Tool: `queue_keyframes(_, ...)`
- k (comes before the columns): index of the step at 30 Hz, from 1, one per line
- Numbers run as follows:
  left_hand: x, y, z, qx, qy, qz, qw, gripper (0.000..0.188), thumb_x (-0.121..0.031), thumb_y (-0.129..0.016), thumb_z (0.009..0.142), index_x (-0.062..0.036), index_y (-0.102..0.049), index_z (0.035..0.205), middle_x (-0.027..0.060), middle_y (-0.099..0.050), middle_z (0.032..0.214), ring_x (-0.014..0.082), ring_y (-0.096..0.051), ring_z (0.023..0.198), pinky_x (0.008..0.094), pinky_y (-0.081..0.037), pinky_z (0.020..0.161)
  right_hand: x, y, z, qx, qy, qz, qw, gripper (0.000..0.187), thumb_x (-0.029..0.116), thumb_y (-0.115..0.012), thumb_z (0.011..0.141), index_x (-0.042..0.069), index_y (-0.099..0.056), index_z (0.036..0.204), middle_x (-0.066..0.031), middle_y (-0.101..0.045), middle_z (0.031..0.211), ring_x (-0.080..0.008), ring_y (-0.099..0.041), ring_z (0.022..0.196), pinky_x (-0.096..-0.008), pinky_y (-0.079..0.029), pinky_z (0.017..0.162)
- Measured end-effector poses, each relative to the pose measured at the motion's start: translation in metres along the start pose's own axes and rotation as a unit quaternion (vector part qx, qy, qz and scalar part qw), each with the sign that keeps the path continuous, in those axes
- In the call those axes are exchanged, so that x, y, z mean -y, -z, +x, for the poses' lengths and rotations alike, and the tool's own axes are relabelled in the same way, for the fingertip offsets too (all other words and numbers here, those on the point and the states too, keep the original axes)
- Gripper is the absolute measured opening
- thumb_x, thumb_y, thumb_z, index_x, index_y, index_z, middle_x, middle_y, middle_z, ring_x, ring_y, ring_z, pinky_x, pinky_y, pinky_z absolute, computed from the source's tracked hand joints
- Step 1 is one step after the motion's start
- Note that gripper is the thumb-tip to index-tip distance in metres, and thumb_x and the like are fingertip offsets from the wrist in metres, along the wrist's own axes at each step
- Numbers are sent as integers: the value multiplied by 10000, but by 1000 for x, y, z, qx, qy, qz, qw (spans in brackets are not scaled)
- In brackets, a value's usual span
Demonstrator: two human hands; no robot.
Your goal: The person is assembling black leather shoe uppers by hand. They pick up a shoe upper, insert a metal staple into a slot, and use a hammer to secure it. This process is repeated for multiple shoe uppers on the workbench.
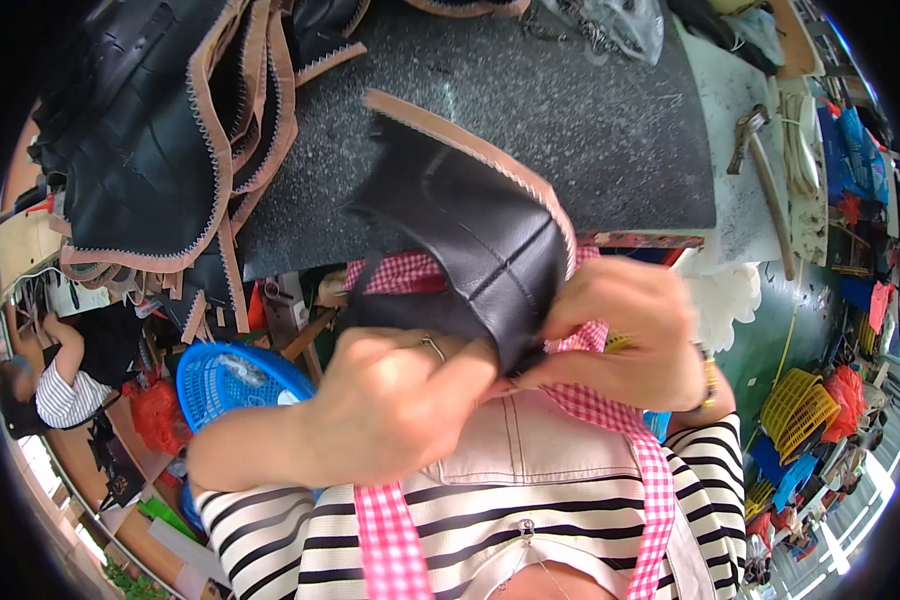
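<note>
Close to my chest, my left hand and my right hand both grip the lower edge of a black leather shoe upper. A tan strip with zigzag stitching runs along its upper edge. My left fingers are curled, with a ring on one of them. The right thumb and fingers pinch the leather's corner, slightly smeared by motion. What lies between the fingertips is hidden. More black leather uppers with tan stitched edges are piled at the left of the dark table.
The dark speckled tabletop lies ahead, with a clear plastic bag at its far edge. A hammer rests on the pale surface at right. Below the table's left side stands a blue basket. Another person's striped sleeve shows far left.
</note>
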State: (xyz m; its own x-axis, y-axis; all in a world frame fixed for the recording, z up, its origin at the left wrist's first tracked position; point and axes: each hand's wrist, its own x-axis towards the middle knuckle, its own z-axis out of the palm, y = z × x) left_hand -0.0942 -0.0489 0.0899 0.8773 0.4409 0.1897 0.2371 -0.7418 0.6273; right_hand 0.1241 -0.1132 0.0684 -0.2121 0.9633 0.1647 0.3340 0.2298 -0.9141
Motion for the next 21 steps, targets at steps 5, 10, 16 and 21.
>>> queue_keyframes(5, -29, 49, 53, -21, -154, 346, 925, 425, -143, -635, 592, 20, -688, 981, 136, -621, 754, 170, -547, 551, 274, -424, 487, 82, 60, 26, -596, 191, -211, 751, 163, 58, -575, 872, 42, -492, 1011, -91, -546, 943, -211, -548, 784, -322, -445, 701)
queue_keyframes(10, 47, -34, 73, -27, -176, 549, 816, 382, -159, -543, 793, 33, -675, 1095, 229, -668, 876, 247, -602, 732, 306, -473, 651, 65, 61, 40, -80, 44, -281, 955, 129, 87, -625, 826, 5, -645, 923, -141, -654, 799, -240, -654, 723, -338, -504, 664)
queue_keyframes(16, 97, -83, 23, -78, -123, 384, 912, 386, -134, -541, 824, 0, -608, 1180, 272, -594, 1147, 383, -600, 1036, 431, -512, 922, -84, 24, 61, 24, -197, -164, 966, 225, 203, -704, 787, -11, -656, 736, -156, -642, 648, -280, -656, 625, -365, -492, 582)
queue_keyframes(21, 94, -76, 22, -59, -94, 282, 953, 416, -65, -573, 777, 6, -611, 1186, 270, -547, 1207, 384, -583, 1081, 434, -511, 939, -84, 24, 70, 48, -284, -109, 951, 294, 246, -757, 757, -10, -653, 657, -107, -647, 575, -187, -649, 522, -293, -498, 521)
